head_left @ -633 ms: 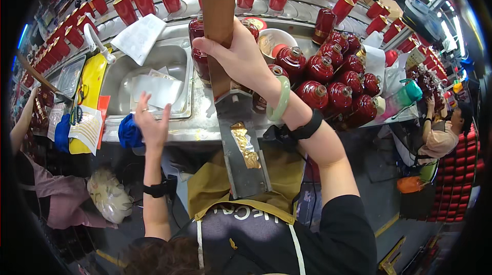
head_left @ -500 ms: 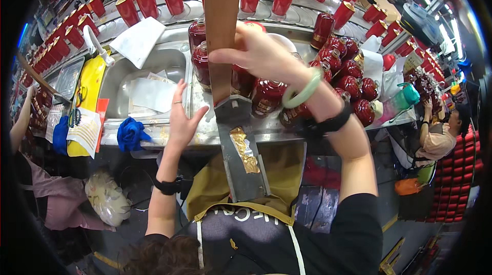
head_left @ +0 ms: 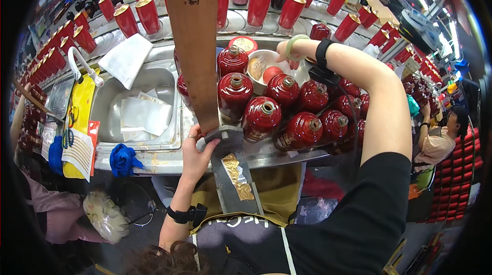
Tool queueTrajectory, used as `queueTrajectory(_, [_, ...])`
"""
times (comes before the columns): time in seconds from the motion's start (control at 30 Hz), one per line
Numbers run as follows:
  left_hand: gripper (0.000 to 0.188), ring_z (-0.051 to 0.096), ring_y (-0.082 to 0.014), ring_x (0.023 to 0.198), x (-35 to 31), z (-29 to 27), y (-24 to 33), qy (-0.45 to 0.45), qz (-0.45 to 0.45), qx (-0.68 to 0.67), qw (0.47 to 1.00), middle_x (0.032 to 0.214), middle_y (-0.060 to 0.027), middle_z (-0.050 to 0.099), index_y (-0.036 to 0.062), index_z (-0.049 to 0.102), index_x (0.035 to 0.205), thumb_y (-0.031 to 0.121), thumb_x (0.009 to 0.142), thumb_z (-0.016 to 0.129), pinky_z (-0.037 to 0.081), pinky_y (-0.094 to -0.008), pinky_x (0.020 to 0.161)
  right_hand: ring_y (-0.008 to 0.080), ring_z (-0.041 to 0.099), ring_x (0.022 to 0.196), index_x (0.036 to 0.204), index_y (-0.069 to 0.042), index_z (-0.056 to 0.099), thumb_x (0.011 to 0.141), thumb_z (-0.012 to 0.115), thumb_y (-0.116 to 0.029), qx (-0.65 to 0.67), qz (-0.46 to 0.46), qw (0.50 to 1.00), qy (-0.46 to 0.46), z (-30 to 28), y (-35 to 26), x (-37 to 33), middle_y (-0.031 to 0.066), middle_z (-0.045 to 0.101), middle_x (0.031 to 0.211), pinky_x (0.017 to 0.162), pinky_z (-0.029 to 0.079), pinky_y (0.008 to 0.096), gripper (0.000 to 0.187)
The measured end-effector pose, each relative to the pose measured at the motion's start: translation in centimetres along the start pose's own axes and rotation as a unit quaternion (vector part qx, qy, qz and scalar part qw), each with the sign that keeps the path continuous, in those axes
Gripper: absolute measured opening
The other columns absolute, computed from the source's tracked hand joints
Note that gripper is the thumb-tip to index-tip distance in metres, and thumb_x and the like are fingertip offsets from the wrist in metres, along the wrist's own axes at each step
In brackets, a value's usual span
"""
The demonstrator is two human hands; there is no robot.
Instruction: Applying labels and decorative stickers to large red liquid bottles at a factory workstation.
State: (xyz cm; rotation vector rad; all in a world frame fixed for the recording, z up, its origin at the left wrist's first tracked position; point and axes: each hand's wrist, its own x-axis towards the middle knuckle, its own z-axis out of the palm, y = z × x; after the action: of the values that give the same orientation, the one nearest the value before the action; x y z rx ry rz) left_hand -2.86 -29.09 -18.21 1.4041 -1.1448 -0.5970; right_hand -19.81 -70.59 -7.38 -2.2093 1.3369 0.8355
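A long wooden board [head_left: 193, 44] with dark writing rises from a grey metal stand [head_left: 233, 172], which carries a crumpled gold foil patch. My left hand [head_left: 193, 159] is at the board's lower end, beside the metal hinge. Its thumb lies along the stand's edge and its fingers are bent, partly hidden behind the board. My right hand [head_left: 283, 51] reaches into or over a white bowl [head_left: 256, 67] holding round red pieces; its fingers are mostly hidden. Several glossy dark-red glass bottles [head_left: 262, 116] with uncapped necks stand between the board and my right arm.
A steel sink [head_left: 110, 121] with white sheets lies left, beside a white faucet [head_left: 82, 65] and blue cloth [head_left: 124, 160]. Red bottles [head_left: 148, 14] line a conveyor [head_left: 169, 31] behind. A seated co-worker [head_left: 435, 144] is at far right; another person's arm shows at far left.
My right hand has left the board and moved to the white bowl. My left hand, which was spread over the sink's edge, has come to the board's lower end. The view has shifted.
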Motion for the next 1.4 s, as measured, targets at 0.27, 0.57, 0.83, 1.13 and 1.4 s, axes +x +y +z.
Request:
queueTrajectory(0.27, [0.058,0.052,-0.0232,0.127,1.7,-2.4,-2.7,0.119,-0.041,-0.145,0.981,0.140,-0.0135,0.051,0.0002,0.044,0.141,0.006,0.092,0.072,0.047,-0.0383,0.102,0.0254,0.070,0.075,0.086,-0.009,0.076,0.077,0.075,-0.057,-0.272,-0.104,0.954,-0.069,0.6,3.9,10.7,0.0088,0.075,0.086,0.075,0.057,0.0368,0.049])
queueTrajectory(0.57, [0.105,0.042,-0.0343,0.142,7.5,-4.3,-2.8,0.046,-0.050,0.047,0.997,0.160,-0.0192,0.031,0.0050,0.020,0.159,0.005,0.076,0.084,0.043,-0.0458,0.113,0.0249,0.064,0.072,0.076,-0.015,0.075,0.068,0.083,-0.061,-0.562,-0.214,0.799,-0.029,-0.8,12.5,15.8,0.0059,0.074,0.080,0.071,0.054,0.0356,0.047])
queueTrajectory(0.83, [0.085,0.065,-0.0203,0.094,9.1,-2.6,-1.7,0.041,0.002,0.125,0.991,0.102,-0.0090,0.064,0.0031,0.040,0.141,0.012,0.071,0.089,0.055,-0.0375,0.091,0.0304,0.073,0.089,0.103,-0.003,0.075,0.086,0.070,-0.030,-0.305,0.033,0.930,0.203,-2.9,7.6,5.9,0.0169,0.075,0.100,0.079,0.057,0.0408,0.032])
queueTrajectory(1.13, [0.069,0.061,-0.0127,0.076,10.7,-3.1,-1.5,0.088,0.030,0.154,0.984,0.089,-0.0058,0.064,0.0001,0.046,0.129,0.012,0.074,0.086,0.053,-0.0303,0.071,0.0165,0.069,0.083,0.119,-0.009,0.069,0.090,0.076,-0.028,0.038,-0.434,0.860,0.267,-0.4,-6.4,-12.9,0.0090,0.073,0.089,0.075,0.055,0.0331,0.035])
queueTrajectory(1.4, [0.063,0.048,-0.0232,0.124,5.4,-2.1,0.1,0.236,0.107,0.003,0.966,0.138,-0.0155,0.044,-0.0029,0.038,0.142,0.028,0.097,0.070,0.039,-0.0363,0.109,0.0300,0.065,0.096,0.107,-0.007,0.069,0.085,0.078,-0.028,-0.043,-0.439,0.861,0.254,5.7,-11.1,-14.5,0.0110,0.064,0.098,0.083,0.051,0.0422,0.032])
